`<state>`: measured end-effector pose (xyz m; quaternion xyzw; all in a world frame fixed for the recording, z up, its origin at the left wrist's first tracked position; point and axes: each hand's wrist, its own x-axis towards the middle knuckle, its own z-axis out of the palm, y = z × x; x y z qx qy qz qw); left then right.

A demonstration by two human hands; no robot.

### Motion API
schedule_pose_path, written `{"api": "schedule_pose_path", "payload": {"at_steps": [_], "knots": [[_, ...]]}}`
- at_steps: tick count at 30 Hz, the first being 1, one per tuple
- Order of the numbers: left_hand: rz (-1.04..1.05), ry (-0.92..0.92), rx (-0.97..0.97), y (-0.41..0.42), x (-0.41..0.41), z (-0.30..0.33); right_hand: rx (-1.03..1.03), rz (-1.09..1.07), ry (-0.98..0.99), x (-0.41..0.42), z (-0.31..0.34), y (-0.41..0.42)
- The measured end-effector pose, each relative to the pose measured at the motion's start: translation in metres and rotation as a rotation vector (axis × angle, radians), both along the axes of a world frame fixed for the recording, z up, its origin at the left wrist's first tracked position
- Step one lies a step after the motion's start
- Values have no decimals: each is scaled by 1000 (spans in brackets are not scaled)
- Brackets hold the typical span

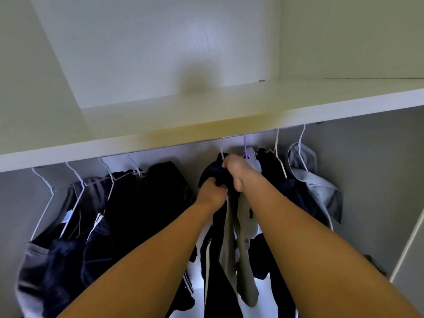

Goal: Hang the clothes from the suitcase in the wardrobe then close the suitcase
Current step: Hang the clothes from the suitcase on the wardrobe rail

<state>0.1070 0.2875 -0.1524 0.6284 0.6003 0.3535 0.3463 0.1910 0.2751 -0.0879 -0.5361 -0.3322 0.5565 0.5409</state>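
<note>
Both arms reach into the wardrobe under its white shelf (206,131). My left hand (212,193) grips a dark navy garment (211,173) that hangs on a white wire hanger (222,148). My right hand (236,171) grips the same garment higher up, right by the hanger's neck. Below my hands the garment's dark and grey-brown folds (229,249) hang down. The rail is hidden behind the shelf edge. The suitcase is out of view.
Several dark clothes on white hangers (110,177) fill the left side. To the right hang a purple hanger (245,145), a dark garment (273,166) and a grey garment (305,171). The wardrobe's side panel (410,249) stands at the far right.
</note>
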Motion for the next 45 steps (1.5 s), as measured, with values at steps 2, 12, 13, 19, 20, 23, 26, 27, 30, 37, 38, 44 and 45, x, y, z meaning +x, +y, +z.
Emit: {"api": "schedule_pose_path", "payload": {"at_steps": [2,12,13,19,20,23,26,27,30,37,38,44,45], "knots": [[-75,72,9,-1,-6,0,12,-65,51,-1,1,-1],[-187,96,-29,-16,-27,-14,44,-318,129,-4,-9,3],[-190,92,-31,-18,-27,-16,55,-320,116,-3,-11,2],[-208,53,-21,-29,-37,-20,98,-144,98,-14,-21,-6],[-198,44,-14,-33,-44,-23,119,-167,54,-16,-26,-10],[-129,25,57,-50,-61,-28,236,-300,-18,-22,-34,-24],[-52,66,252,-69,-80,-38,365,-239,-126,-42,-51,-39],[-16,76,314,-77,-88,-44,398,-209,-199,-53,-59,-47],[37,65,370,-105,-109,-59,519,-203,-368,-80,-80,-76],[-23,99,104,-203,-165,-124,445,-29,-507,-136,-148,-152],[-36,123,46,-220,-174,-138,382,-7,-493,-144,-162,-168],[61,203,-327,-324,-229,-195,85,175,-532,-191,-240,-268],[84,199,-382,-337,-238,-200,66,218,-560,-198,-251,-280]]}}
